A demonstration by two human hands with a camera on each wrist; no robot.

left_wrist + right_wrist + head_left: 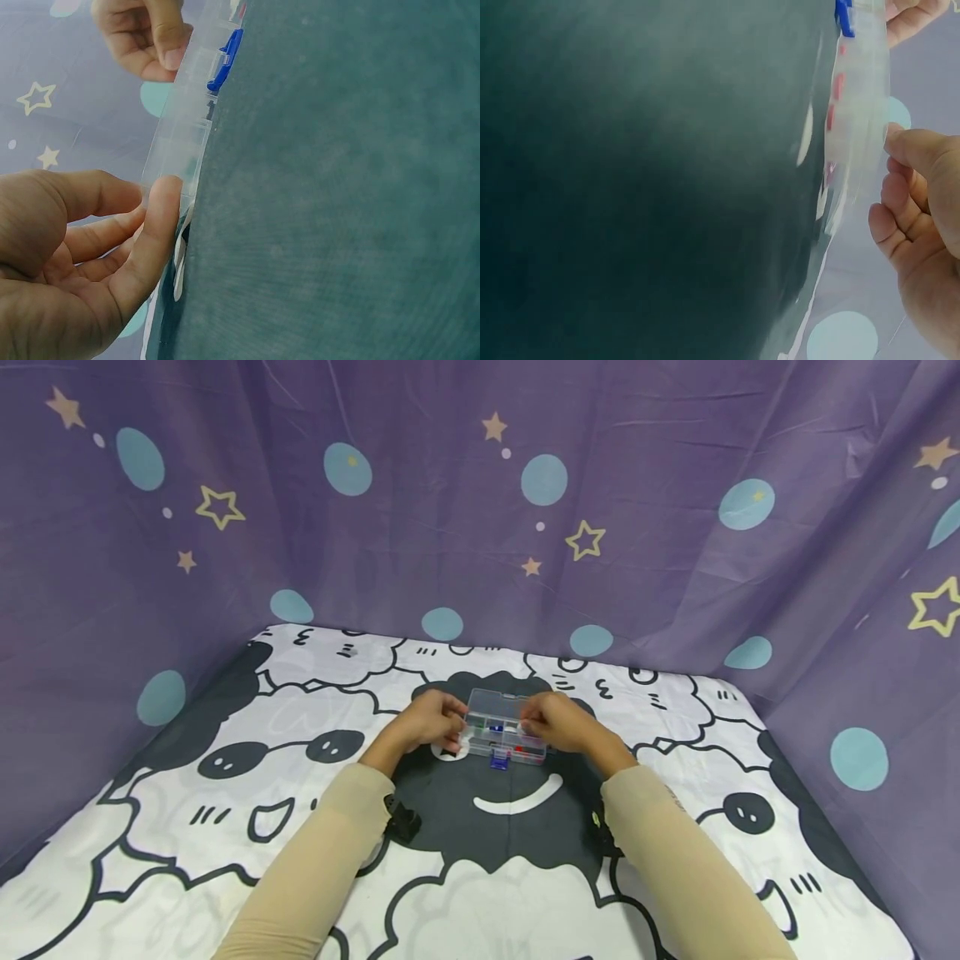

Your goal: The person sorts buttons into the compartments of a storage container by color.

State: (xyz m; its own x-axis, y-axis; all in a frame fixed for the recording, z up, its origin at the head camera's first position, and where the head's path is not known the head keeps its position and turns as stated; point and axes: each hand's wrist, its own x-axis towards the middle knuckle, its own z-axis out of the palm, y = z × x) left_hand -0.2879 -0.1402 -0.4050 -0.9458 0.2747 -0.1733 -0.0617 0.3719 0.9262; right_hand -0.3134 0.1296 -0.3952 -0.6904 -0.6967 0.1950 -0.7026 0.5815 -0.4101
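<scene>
A clear plastic compartment box [487, 747] rests on the dark part of the cloth, its clear lid [491, 703] raised at the back. A blue latch [499, 761] hangs at its front. Small blue and red pieces show in the compartments. My left hand [432, 722] grips the box's left end, with fingertips against its wall in the left wrist view. Over the right compartments is my right hand [562, 720], thumb and fingers brought together at the box's upper edge in the right wrist view. Whether those fingertips pinch a small piece is hidden.
A round white patch [450, 753] lies under the left hand beside the box. The cloth [510, 902] with cartoon sheep covers the surface. A purple curtain [450, 527] with stars and blue dots closes off the back and sides.
</scene>
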